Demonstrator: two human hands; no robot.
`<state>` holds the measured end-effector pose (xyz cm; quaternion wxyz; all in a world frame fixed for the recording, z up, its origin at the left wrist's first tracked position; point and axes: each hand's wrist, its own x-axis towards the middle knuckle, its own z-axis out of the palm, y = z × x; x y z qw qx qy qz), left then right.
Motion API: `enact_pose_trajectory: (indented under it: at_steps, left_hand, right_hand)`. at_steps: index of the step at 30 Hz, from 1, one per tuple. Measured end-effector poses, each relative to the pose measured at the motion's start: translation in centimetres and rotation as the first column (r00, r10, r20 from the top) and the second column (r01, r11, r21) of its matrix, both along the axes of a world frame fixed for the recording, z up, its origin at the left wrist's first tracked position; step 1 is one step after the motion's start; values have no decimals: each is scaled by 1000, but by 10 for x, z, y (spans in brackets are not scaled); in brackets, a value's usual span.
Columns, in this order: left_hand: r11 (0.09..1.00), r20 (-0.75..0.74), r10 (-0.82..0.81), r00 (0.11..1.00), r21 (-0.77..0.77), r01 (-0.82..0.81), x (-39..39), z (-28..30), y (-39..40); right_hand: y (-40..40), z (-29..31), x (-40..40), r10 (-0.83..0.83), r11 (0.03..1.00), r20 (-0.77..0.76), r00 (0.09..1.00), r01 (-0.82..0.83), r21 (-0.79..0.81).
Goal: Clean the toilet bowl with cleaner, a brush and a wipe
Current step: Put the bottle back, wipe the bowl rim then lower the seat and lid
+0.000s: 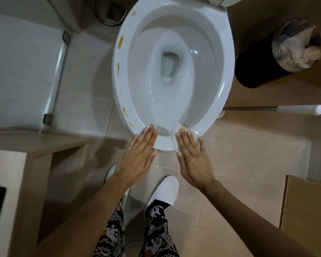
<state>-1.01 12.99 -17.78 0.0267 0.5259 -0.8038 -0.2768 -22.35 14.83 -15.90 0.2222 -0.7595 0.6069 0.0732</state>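
Both flat: my left hand (135, 160) idle, right hand (193, 154) pressing the thin white wipe (176, 134). I'd sweep it along the white ceramic bowl rim (119, 86) over the yellow streaks (120, 42)

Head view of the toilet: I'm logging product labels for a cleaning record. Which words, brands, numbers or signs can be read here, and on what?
None: no readable text shows.
Toilet bowl: plain white, only yellow stains on its rim.
Wipe under the right hand: no print visible.
Black waste bin, brush handle, cardboard box: no marking.
Trousers: pattern only, no letters.
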Motion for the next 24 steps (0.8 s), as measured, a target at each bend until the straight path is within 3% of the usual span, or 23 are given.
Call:
enact_pose_trajectory:
  at_steps: [6, 9, 12, 17, 24]
  left_hand:
    - [999, -53, 41, 998, 16, -40, -1, 1, 0]
    - [998, -51, 64, 997, -3, -64, -5, 2, -1]
    - [998, -38, 36, 999, -50, -38, -17, 5, -3]
    - [989, 17, -26, 1000, -143, 28, -53, 6, -9]
    - [984, 121, 115, 986, -147, -97, -99, 5, -1]
  right_hand:
    - [1, 0, 34, 1, 1000, 143, 990, -3, 13]
    - [-8, -1, 28, -132, 990, 210, 969, 138, -13]
    - [-28, -8, 6, -305, 948, 179, 936, 316, -39]
    - [-73, -22, -28, -413, 898, 113, 904, 425, -115]
    - [-137, -34, -49, -505, 834, 64, 861, 506, -219]
